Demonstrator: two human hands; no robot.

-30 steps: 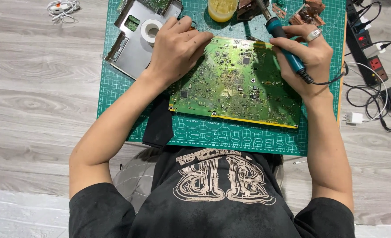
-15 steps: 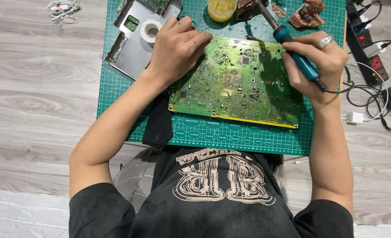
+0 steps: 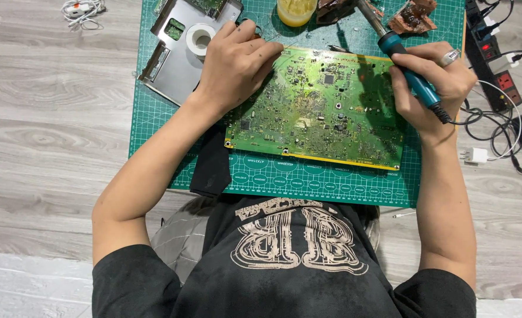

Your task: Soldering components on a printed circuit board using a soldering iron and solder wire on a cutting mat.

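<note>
Green and densely populated, the circuit board lies flat on the gridded cutting mat, its long axis running left to right with the right end tipped slightly nearer the person, a thin yellow edge along its near side. Teal-handled, the soldering iron slants from near right to far left: its cord end sits by the right wrist, and its metal shaft points away past the board's far right corner toward the stand area at the mat's far edge. The right hand is closed around the handle in a pen-like hold, a ring on one finger, resting over the board's right end. The left hand lies palm down on the board's far left corner, fingers curled narrow and pinched around a thin strand of solder wire. Just left of that hand a grey metal shield plate carries a white tape roll. A yellow jar stands at the mat's far edge; a power strip lies off the mat's right side.
</note>
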